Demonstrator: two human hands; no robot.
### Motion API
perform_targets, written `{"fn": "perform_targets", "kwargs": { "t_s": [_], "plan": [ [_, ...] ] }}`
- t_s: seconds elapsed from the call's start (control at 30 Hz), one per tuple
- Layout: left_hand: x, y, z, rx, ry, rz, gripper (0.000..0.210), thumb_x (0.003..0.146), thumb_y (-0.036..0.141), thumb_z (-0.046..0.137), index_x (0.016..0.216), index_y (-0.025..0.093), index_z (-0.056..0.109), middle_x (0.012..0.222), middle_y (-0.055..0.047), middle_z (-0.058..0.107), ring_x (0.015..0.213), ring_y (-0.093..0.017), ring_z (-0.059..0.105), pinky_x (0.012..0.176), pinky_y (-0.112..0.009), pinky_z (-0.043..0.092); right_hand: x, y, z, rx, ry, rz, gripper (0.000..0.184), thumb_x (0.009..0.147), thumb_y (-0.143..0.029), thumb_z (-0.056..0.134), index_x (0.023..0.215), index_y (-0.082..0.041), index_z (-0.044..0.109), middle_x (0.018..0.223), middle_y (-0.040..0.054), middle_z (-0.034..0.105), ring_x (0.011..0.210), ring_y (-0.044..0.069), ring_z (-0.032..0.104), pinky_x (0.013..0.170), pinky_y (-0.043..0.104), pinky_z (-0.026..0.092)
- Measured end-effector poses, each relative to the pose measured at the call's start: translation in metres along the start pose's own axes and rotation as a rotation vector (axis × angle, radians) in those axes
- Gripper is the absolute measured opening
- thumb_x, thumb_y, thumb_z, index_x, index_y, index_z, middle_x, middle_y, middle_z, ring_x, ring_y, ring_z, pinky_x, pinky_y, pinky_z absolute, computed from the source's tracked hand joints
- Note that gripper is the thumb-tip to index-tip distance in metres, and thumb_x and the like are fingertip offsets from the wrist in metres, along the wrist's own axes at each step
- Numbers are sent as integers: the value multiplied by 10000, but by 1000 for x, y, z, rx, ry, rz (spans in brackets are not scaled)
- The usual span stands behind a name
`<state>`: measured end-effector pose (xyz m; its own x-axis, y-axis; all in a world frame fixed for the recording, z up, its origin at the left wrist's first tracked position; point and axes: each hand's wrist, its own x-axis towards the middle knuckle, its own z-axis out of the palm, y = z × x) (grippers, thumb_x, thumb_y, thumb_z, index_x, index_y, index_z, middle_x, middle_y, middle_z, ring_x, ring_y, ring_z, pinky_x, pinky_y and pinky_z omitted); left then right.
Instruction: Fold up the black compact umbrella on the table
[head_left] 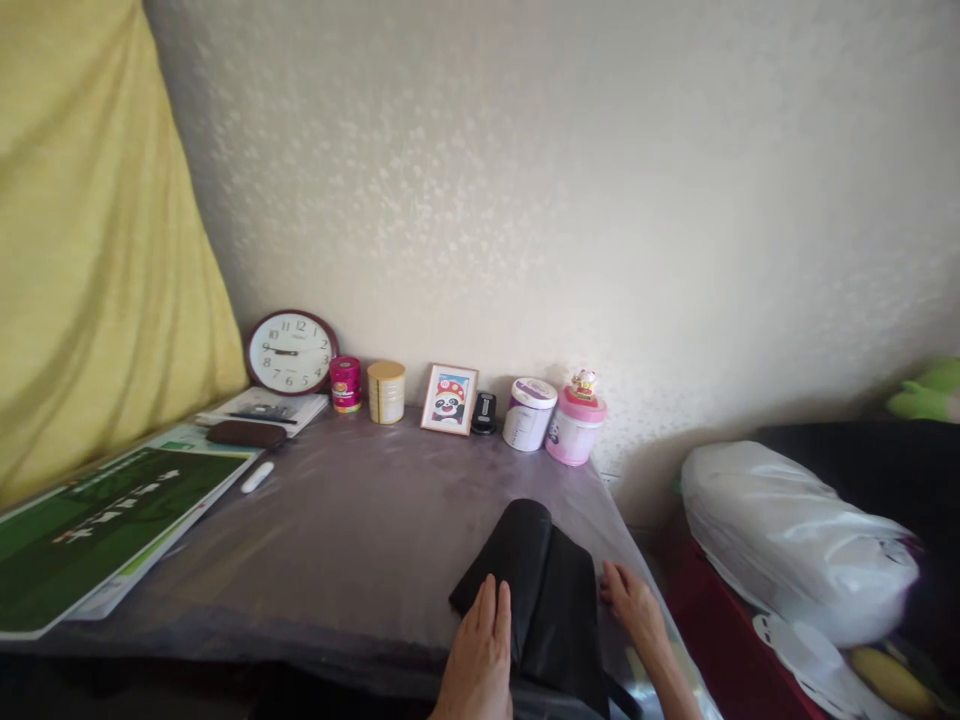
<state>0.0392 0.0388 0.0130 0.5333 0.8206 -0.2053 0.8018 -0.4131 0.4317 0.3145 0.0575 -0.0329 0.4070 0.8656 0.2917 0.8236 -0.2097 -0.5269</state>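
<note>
A black, leather-like folded item (574, 600), perhaps a bag, lies near the table's front right edge. Its left part is folded over, and a dark strap-like end hangs toward the front edge. My left hand (480, 640) rests on the folded left part, fingers stretched out flat and close together. Just beyond the item's right side is my right hand (634, 605), its fingers curled in by the tabletop. Whether anything is inside those fingers is hidden from view.
Along the wall stand a clock (292, 352), a pink tin (346, 384), a yellow-lidded canister (386, 393), a framed panda picture (448, 399) and two tubs (529, 415). Green boards (112, 520) cover the table's left. A white plastic bag (795, 540) sits right of the table.
</note>
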Motion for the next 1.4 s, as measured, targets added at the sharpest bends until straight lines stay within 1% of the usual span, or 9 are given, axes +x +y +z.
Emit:
{"fn": "perform_targets", "kwargs": {
  "t_s": [0.17, 0.27, 0.43, 0.57, 0.77, 1.0, 1.17, 1.27, 1.4],
  "plan": [
    [-5, -2, 1, -18, 19, -6, 962, 546, 0, 481, 1382, 73, 12, 1484, -144, 12, 1368, -232, 74, 1114, -324, 181, -15, -26, -2, 267, -212, 308, 410, 783, -511, 378, 861, -207, 641, 702, 48, 678, 576, 179, 648, 446, 240, 470],
    [-6, -5, 6, -47, 45, 2, 952, 555, 2, 477, 1385, 74, 18, 1488, -135, 17, 1369, -225, 66, 1115, -314, 175, -15, -37, -5, 329, -262, 388, 437, 757, -542, 385, 849, -191, 630, 688, 53, 662, 569, 188, 635, 453, 253, 466],
    [-6, -4, 7, -112, 76, -18, 906, 582, -8, 443, 1385, 49, 27, 1491, -131, 32, 1370, -200, 82, 1120, -290, 148, -11, -31, -11, 246, -120, 280, 320, 713, -483, 475, 812, -220, 629, 843, 87, 687, 768, 233, 655, 560, 267, 481],
    [-5, -3, 5, -156, 71, -44, 896, 587, -12, 431, 1387, 47, 30, 1493, -124, 34, 1371, -187, 89, 1119, -278, 141, -13, -37, -12, 341, -168, 363, 459, 736, -553, 424, 921, -179, 614, 800, 85, 677, 675, 225, 651, 499, 273, 481],
    [-2, -10, 12, -155, 102, -2, 901, 586, 10, 444, 1388, 51, 33, 1494, -120, 35, 1372, -194, 87, 1121, -285, 143, -20, -68, -23, 531, -38, 348, 492, 682, -591, 527, 887, -161, 650, 768, 47, 678, 760, 236, 632, 577, 276, 485],
    [-2, -11, 13, -192, 97, -3, 923, 567, 24, 449, 1391, 59, 33, 1496, -108, 30, 1373, -201, 86, 1121, -290, 141, -29, -96, -28, 849, -244, 353, 381, 665, -498, 635, 848, -167, 676, 770, 31, 698, 749, 228, 640, 672, 308, 510],
    [-2, -9, 12, -186, 80, -21, 949, 548, 43, 471, 1389, 57, 31, 1494, -114, 10, 1374, -217, 64, 1123, -304, 146, -16, -117, -29, 933, -271, 259, 395, 685, -471, 645, 934, -164, 660, 777, 31, 702, 723, 224, 640, 623, 295, 504],
    [1, -10, 16, -161, 76, -28, 965, 520, 39, 475, 1387, 50, 53, 1490, -126, 14, 1373, -230, 66, 1123, -313, 156, -5, -132, -21, 951, -298, 214, 402, 698, -471, 636, 945, -154, 653, 746, 37, 699, 685, 220, 637, 597, 294, 500],
    [6, -13, 23, -151, 123, -19, 969, 496, 41, 467, 1387, 47, 87, 1485, -134, 65, 1368, -242, 103, 1118, -336, 182, 7, -151, -7, 915, -299, 134, 426, 694, -497, 616, 934, -147, 645, 801, 53, 701, 728, 228, 641, 648, 310, 514]
  ]
}}
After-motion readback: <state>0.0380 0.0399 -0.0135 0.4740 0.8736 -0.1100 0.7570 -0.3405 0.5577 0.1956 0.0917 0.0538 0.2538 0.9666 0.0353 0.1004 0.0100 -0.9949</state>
